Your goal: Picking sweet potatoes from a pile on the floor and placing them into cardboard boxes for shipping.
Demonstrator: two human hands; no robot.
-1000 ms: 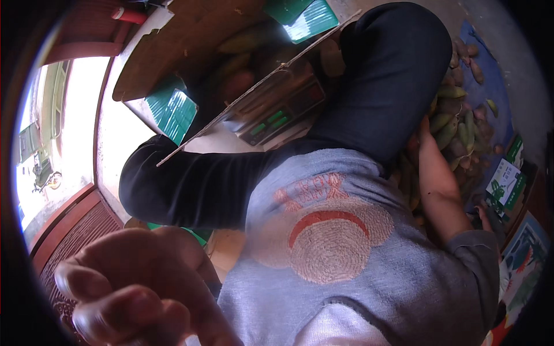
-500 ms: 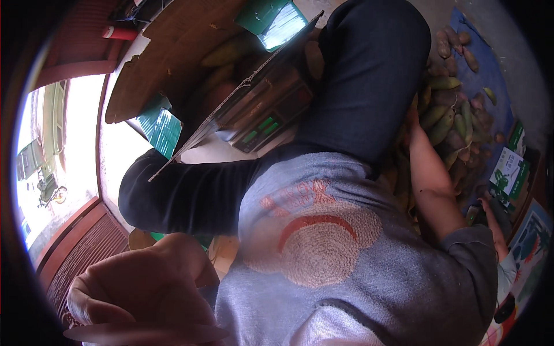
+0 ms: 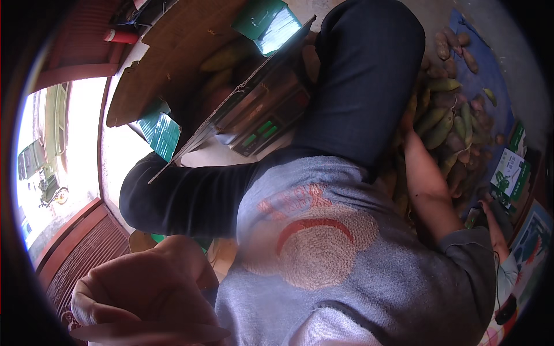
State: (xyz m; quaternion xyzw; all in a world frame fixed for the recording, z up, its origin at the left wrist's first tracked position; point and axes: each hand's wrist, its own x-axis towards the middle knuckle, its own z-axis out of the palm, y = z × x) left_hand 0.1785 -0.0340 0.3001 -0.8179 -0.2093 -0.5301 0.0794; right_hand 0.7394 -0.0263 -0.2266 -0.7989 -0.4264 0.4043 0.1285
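Note:
My right arm reaches forward along the outside of my right knee. My right hand (image 3: 407, 122) is at the edge of a heap of long green produce (image 3: 440, 126) and brown, potato-like tubers (image 3: 456, 43). The knee hides its fingers, so I cannot see what they hold, if anything. My left arm is bent close to the camera at the lower left. What seems to be my left hand (image 3: 135, 282) is a dark, blurred shape there, its fingers not distinct.
A digital scale (image 3: 262, 135) with lit green digits stands between my legs. Beyond it is an open cardboard box (image 3: 173, 63) with produce inside. A blue sheet (image 3: 496, 109) lies under the heap. Another person's forearm (image 3: 496, 230) shows at right, by a green-and-white carton (image 3: 511, 173).
My right hand has shifted slightly left, closer behind my knee. My left arm has barely moved. The whole view has shifted a little.

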